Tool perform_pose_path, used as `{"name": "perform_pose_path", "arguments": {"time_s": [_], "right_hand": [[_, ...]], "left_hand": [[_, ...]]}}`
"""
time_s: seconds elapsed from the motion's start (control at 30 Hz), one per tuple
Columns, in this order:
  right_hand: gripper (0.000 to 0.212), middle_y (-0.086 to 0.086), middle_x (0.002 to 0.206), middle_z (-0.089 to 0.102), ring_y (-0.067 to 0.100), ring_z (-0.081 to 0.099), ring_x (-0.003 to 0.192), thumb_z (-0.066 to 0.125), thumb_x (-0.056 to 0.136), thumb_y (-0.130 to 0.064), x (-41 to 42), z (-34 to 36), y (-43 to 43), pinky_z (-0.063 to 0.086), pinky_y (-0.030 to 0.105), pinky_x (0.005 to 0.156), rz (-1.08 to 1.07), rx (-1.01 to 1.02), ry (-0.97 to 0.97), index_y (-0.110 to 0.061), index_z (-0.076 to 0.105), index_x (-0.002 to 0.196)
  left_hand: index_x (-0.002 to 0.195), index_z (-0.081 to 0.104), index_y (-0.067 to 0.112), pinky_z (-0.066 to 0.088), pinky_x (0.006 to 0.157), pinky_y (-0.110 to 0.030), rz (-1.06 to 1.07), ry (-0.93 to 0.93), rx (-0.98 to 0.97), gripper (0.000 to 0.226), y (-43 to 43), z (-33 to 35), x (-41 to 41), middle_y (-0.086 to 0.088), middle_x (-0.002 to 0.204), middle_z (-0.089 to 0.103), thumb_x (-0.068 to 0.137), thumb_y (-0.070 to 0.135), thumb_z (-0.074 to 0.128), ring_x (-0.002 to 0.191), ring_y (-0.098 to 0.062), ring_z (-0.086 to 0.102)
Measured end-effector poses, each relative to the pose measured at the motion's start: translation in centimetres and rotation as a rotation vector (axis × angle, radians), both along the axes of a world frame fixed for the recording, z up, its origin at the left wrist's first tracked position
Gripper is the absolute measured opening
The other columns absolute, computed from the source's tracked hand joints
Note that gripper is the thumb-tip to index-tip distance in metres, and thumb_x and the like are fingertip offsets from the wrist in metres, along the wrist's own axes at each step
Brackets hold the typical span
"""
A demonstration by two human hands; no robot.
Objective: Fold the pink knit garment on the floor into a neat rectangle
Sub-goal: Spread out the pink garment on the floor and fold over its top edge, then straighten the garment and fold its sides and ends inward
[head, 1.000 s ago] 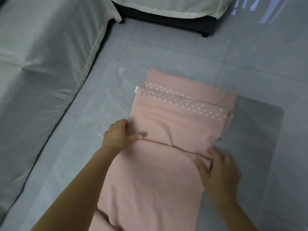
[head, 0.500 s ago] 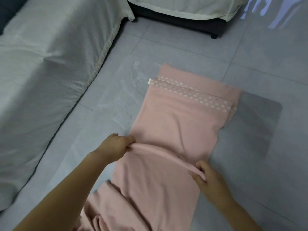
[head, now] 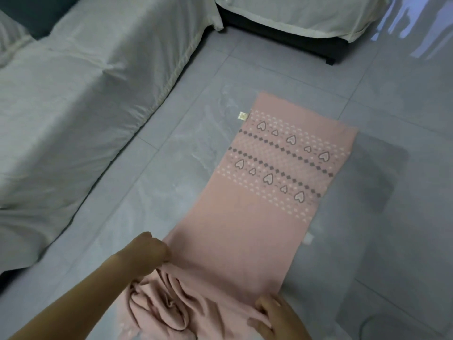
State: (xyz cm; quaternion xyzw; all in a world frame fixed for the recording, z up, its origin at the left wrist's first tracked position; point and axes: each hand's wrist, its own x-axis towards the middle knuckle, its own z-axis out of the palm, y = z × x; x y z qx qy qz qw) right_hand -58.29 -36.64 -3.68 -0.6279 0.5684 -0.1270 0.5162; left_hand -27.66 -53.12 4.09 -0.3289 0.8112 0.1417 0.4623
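Note:
The pink knit garment [head: 247, 227] lies as a long strip on the grey tiled floor, running away from me. Its far part shows a band of hearts, diamonds and dots, with a small label at the far left corner. The near end is bunched in folds. My left hand [head: 147, 251] grips the strip's left edge with curled fingers. At the near right edge my right hand [head: 274, 315] holds the cloth, its fingers curled over the edge.
A sofa under a pale cover [head: 81, 114] runs along the left. A second covered piece with a dark base [head: 294, 38] stands at the far end. A clear plastic sheet [head: 382, 173] lies beneath the garment.
Both hands pulled the folded layer back towards me. The fold opened, the heart-patterned band came into sight, and the near end bunched up.

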Motion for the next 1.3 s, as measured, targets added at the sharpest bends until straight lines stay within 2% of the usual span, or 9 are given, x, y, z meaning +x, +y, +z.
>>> {"name": "perform_pose_path", "arguments": {"time_s": [0.13,0.27,0.37,0.5,0.63,0.83,1.0,1.2,1.3], "right_hand": [[0.027,-0.022,0.074,0.043,-0.006,0.046,0.070,0.041,0.060,-0.072,0.1,0.1,-1.0,0.036,0.008,0.063,-0.079,0.107,-0.013,-0.059,0.033,0.083],[0.059,-0.010,0.069,0.057,0.017,0.058,0.068,0.036,0.062,-0.085,-1.8,-2.1,-3.9,0.042,0.028,0.062,-0.301,0.031,0.088,-0.033,0.051,0.085],[0.041,-0.001,0.070,0.063,0.029,0.062,0.071,0.041,0.074,-0.065,-2.8,-3.4,-6.1,0.045,0.036,0.065,-0.282,-0.104,0.298,-0.028,0.050,0.090],[0.053,0.008,0.134,0.055,0.026,0.051,0.122,0.038,0.089,-0.050,-2.4,-3.5,-6.7,0.038,0.045,0.099,-0.101,-0.346,0.505,-0.018,0.052,0.129],[0.062,0.005,0.146,0.042,0.026,0.035,0.136,0.050,0.079,-0.053,-1.8,-4.6,-4.9,0.030,0.054,0.103,0.323,-0.439,0.467,-0.029,0.045,0.136],[0.071,0.006,0.147,0.041,0.026,0.035,0.134,0.049,0.075,-0.061,-1.9,-5.5,-4.8,0.028,0.054,0.104,0.494,-0.339,0.493,-0.030,0.042,0.139],[0.070,0.006,0.146,0.042,0.027,0.033,0.135,0.046,0.075,-0.061,1.2,-3.9,-6.4,0.028,0.056,0.103,0.657,-0.417,0.452,-0.031,0.043,0.138],[0.071,0.005,0.145,0.042,0.029,0.024,0.136,0.035,0.073,-0.064,7.7,-2.3,-9.9,0.010,0.052,0.109,0.858,-0.579,0.408,-0.031,0.040,0.135],[0.066,0.004,0.144,0.043,0.027,0.019,0.136,0.022,0.082,-0.067,11.1,-1.5,-10.0,0.000,0.046,0.109,0.976,-0.597,0.421,-0.032,0.038,0.136]], "left_hand": [[0.103,0.058,0.022,0.028,0.077,-0.029,0.044,-0.053,-0.030,0.027,-1.1,-0.8,-1.4,0.000,0.109,0.063,0.087,0.008,0.042,0.102,-0.024,0.059],[0.105,0.061,0.025,0.034,0.078,-0.029,0.082,0.014,-0.223,0.024,-4.8,-3.9,-3.9,0.005,0.106,0.064,0.089,0.013,0.048,0.099,-0.021,0.061],[0.112,0.057,0.024,0.038,0.086,-0.034,0.173,0.028,-0.408,0.028,-6.1,-6.1,-5.8,0.002,0.111,0.058,0.084,0.019,0.060,0.103,-0.021,0.055],[0.147,0.010,0.014,0.017,0.113,-0.049,0.507,0.035,-0.282,0.079,-4.2,-7.3,-9.2,-0.008,0.155,0.013,0.088,0.050,0.050,0.141,-0.032,0.014],[0.148,-0.011,0.024,0.007,0.110,-0.060,0.754,0.075,-0.282,0.092,0.3,-9.8,-10.8,-0.003,0.156,-0.018,0.082,0.072,0.032,0.142,-0.036,-0.012],[0.146,-0.011,0.029,0.016,0.109,-0.059,0.780,0.198,-0.308,0.102,1.2,-11.0,-9.1,-0.004,0.158,-0.002,0.063,0.087,-0.003,0.144,-0.035,0.004],[0.141,0.037,0.019,0.042,0.092,-0.060,0.962,0.202,-0.428,0.086,5.1,-8.8,-6.1,-0.010,0.143,0.045,0.081,0.075,0.012,0.128,-0.036,0.045],[0.148,-0.003,0.021,-0.009,0.113,-0.049,1.414,0.040,-0.623,0.089,16.1,-7.3,-0.8,-0.004,0.156,-0.006,0.077,0.076,0.001,0.144,-0.027,-0.005],[0.147,-0.007,0.021,-0.004,0.114,-0.051,1.641,-0.060,-0.695,0.095,22.2,-6.4,0.1,-0.004,0.156,-0.008,0.071,0.077,-0.013,0.144,-0.028,-0.006]]}}
